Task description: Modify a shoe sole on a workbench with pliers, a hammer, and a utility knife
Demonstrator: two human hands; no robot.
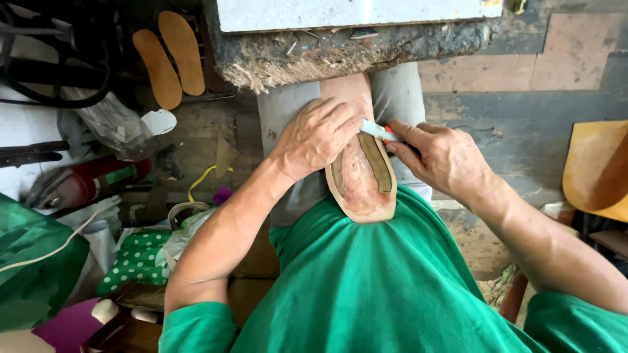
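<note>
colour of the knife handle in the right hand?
Orange-red, only a sliver showing by the fingers of the right hand; the knife blade is pale. Head view.
</note>
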